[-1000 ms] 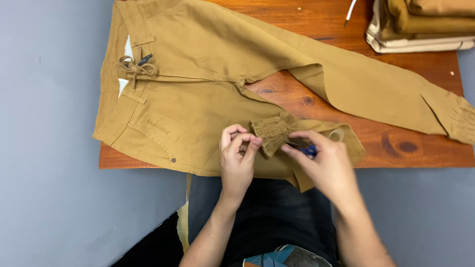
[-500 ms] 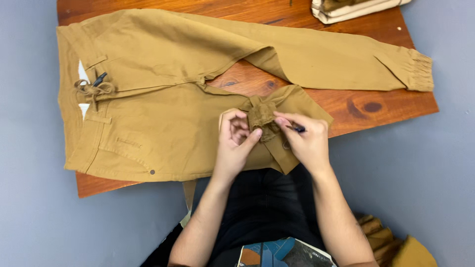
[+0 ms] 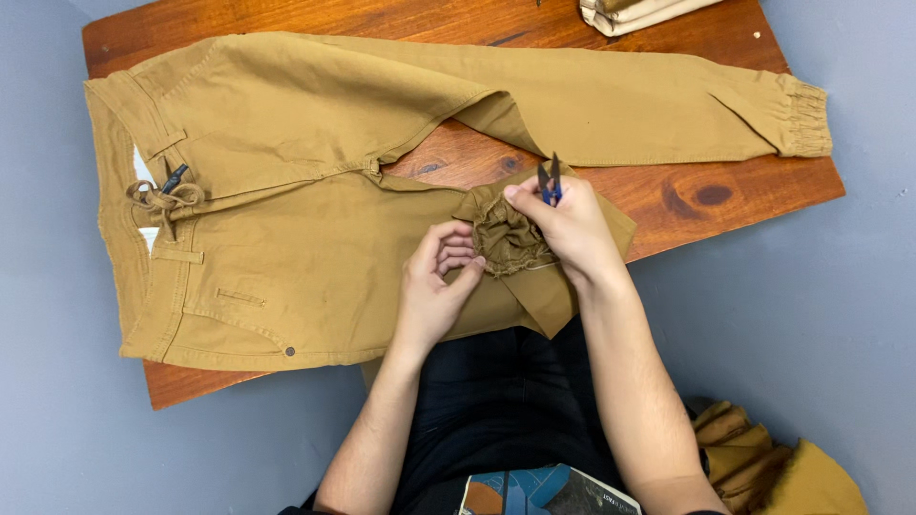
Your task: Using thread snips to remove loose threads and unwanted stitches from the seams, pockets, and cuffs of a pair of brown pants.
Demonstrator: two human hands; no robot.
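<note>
Trousers (image 3: 315,219) in a tan cotton lie spread across my wooden worktop (image 3: 744,195), waistband to my left with its drawstring (image 3: 162,198) knotted in a bow, and the far leg stretched straight out to the right, ending in a gathered elastic cuff near the worktop's right edge. The near leg is folded back toward me, so that its own elastic cuff (image 3: 506,234) sits bunched up between my two hands, close to the front edge of the worktop.

My left hand (image 3: 437,286) is curled, the fingers bent in and the fingertips pressing against the left side of that bunched cuff, pinching the cloth. My right hand (image 3: 568,229) grips the right side of the same cuff and at the same time is closed around a small pair of thread snips (image 3: 548,181) with blue handles; the dark blades stick up past my fingers, pointing away from me, just over the bare strip of wood between the two legs. Whether the blades touch any thread I cannot tell.

At the far edge of the worktop, toward the right, lies a stack of folded garments (image 3: 639,11), only partly in view. Down by my right side, off the worktop, sits a heap of more tan cloth (image 3: 773,458) on the grey floor.
</note>
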